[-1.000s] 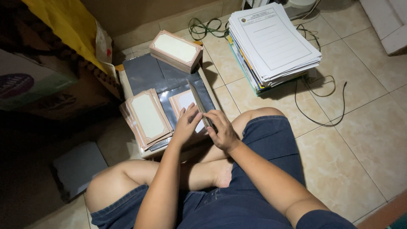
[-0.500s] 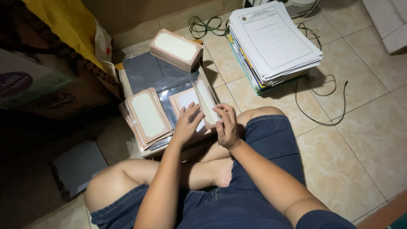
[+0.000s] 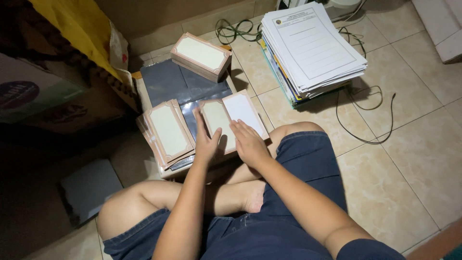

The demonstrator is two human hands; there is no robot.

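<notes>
Left hand (image 3: 206,142) and right hand (image 3: 249,142), fingers spread flat, press the open card (image 3: 231,118) at the board's (image 3: 166,79) near edge; crease evenly.

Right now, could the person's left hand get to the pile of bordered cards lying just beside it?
Probably yes. The left hand rests on the open card, and the pile of bordered cards lies right next to it on the same dark surface, with nothing between them.
</notes>
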